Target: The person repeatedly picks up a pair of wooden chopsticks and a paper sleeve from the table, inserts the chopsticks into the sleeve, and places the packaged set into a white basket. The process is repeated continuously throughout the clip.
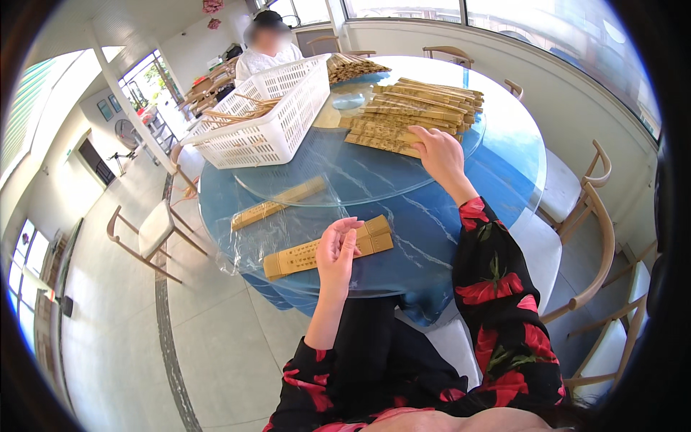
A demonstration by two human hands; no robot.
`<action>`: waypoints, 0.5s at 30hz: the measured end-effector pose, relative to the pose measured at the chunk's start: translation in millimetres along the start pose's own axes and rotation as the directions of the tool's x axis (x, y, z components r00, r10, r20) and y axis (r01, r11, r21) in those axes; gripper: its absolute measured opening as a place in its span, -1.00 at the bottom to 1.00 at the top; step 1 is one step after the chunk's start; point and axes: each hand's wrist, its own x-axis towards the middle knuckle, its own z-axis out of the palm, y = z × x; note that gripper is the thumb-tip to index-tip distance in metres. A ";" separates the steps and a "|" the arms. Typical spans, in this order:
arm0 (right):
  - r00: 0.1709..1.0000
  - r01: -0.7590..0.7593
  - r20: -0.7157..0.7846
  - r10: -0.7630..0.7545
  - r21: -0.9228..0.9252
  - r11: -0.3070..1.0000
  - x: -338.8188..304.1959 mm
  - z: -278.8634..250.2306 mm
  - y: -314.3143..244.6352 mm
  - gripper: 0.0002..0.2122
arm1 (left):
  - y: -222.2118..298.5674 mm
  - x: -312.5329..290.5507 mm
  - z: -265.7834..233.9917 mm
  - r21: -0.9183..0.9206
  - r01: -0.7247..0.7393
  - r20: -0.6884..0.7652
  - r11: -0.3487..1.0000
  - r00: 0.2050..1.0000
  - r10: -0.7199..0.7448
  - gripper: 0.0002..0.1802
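Note:
My right hand [436, 153] reaches across the round table to a broad pile of flat, gold-brown paper sleeves [410, 108]. Its thumb and fingertips close on a sleeve at the pile's near edge. My left hand [337, 252] is half curled, thumb apart from the fingers, over a small stack of printed gold-brown sleeves [295, 261] near the table's front edge. Nothing shows in it; whether it touches the stack I cannot tell. Beyond it, one more gold-brown sleeve [279, 203] lies slanting on a clear plastic bag [317, 205].
A white slatted plastic basket [291, 133] with thin wooden sticks [245, 111] stands at the far left of the blue table [381, 183]. Behind it sits another person [268, 50]. More brown bundles [353, 67] lie at the back. Wooden chairs [155, 234] stand around the table.

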 end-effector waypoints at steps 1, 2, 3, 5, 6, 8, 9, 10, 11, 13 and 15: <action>1.000 -0.011 -0.017 0.011 -0.023 1.000 1.1 11.6 7.5 -0.69 | 0.4 -0.6 -2.7 0.005 -0.004 -0.007 1.000 1.000 0.004 -0.72; 0.999 -0.025 -0.034 0.023 -0.055 0.998 1.7 18.3 16.3 -0.69 | -0.3 -0.7 -2.9 0.002 -0.007 -0.006 1.000 1.000 0.007 -0.73; 0.999 -0.045 0.002 0.045 -0.058 0.997 1.0 22.9 22.0 -0.68 | -1.8 -1.2 -4.0 -0.002 -0.009 -0.003 1.000 1.000 0.009 -0.74; 0.999 0.003 -0.041 -0.007 -0.098 0.995 -0.9 28.6 31.3 -0.66 | -1.2 -3.5 -4.9 0.011 -0.013 0.003 1.000 1.000 0.013 -0.74; 0.998 0.025 -0.056 -0.033 -0.129 0.991 -2.3 24.0 30.1 -0.65 | -2.0 -4.8 -4.4 0.011 -0.012 0.008 1.000 1.000 0.012 -0.75; 0.999 -0.005 -0.044 -0.001 -0.152 0.988 -6.6 19.3 23.0 -0.65 | -1.9 -5.6 -2.3 0.017 -0.011 0.016 1.000 1.000 0.011 -0.75; 0.994 0.026 -0.100 -0.043 -0.165 0.986 -6.3 19.4 19.6 -0.66 | -0.3 -4.5 -0.1 -0.005 -0.016 0.013 1.000 1.000 0.016 -0.76; 0.984 0.057 -0.156 -0.085 -0.178 0.982 -6.4 20.0 15.7 -0.66 | -1.0 -6.0 0.2 0.008 -0.010 0.030 1.000 1.000 0.010 -0.77; 0.983 0.098 -0.139 -0.120 -0.160 0.982 -9.1 21.5 10.3 -0.67 | -2.0 -8.2 0.2 0.020 -0.005 0.047 1.000 0.999 0.004 -0.77; 0.973 0.182 -0.121 -0.196 -0.120 0.976 -12.5 21.8 -10.0 -0.68 | -1.8 -9.3 -0.7 0.038 -0.001 0.050 0.999 0.999 -0.001 -0.82; 0.954 0.287 -0.074 -0.290 -0.043 0.957 -13.6 20.3 -34.4 -0.70 | -7.9 -10.8 -6.7 0.069 -0.014 0.058 0.998 0.998 0.010 -0.85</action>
